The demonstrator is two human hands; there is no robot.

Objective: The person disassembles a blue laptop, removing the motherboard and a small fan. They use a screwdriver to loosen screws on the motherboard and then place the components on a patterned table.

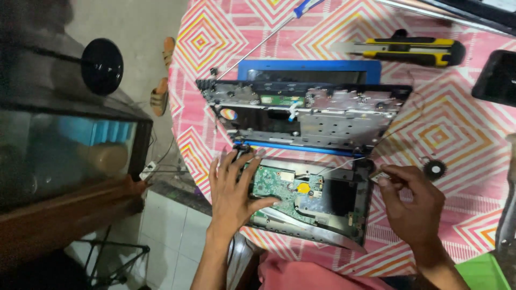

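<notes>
Low in the middle of the frame, an opened dark laptop base with a green circuit board (306,196) lies on a round table covered in a pink, white and orange diamond-patterned cloth (457,134). The left hand (234,190) lies flat with fingers spread on the left end of the board, pressing rather than gripping. The right hand (411,201), at the base's right edge, pinches a small pale part (379,175) between thumb and fingertips; what the part is cannot be told. Just above the base, the detached grey metal-backed keyboard panel with a blue edge (309,115) lies across the centre. A yellow and black utility knife (411,49) sits at upper right, a long blue-handled screwdriver (269,35) at top centre, and a small black fan wheel (434,169) right of the right hand.
</notes>
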